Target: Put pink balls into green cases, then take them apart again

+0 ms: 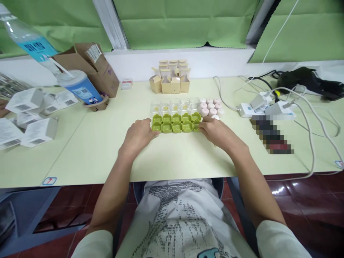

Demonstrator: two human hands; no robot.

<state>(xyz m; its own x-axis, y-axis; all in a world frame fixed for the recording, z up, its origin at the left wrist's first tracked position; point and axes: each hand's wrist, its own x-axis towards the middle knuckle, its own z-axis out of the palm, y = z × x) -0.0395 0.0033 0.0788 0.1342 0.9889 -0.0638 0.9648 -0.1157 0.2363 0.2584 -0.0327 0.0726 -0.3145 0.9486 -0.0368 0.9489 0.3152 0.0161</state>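
Two rows of small green cups (pixel 177 127) with cloverlike rims stand side by side on the table, pressed close together. At the left end of the rows, my left hand (pixel 139 134) curls its fingers and thumb against the outermost cups. My right hand (pixel 216 131) closes on the right end, its fingertips on the last green cup. Directly behind the cups is a row of clear plastic cups (pixel 175 106), some with a yellow mark inside. A cluster of pale pink and white round pieces (pixel 211 106) sits just beyond my right hand.
Several open small cardboard boxes (pixel 175 84) stand at the back. To the left are white boxes (pixel 40 132), a lidded blue cup (pixel 84 89), a tilted water bottle (pixel 37 48) and a brown carton (pixel 104 71). A power strip (pixel 247 110) with cables lies right, near a pixelated object (pixel 271 134).
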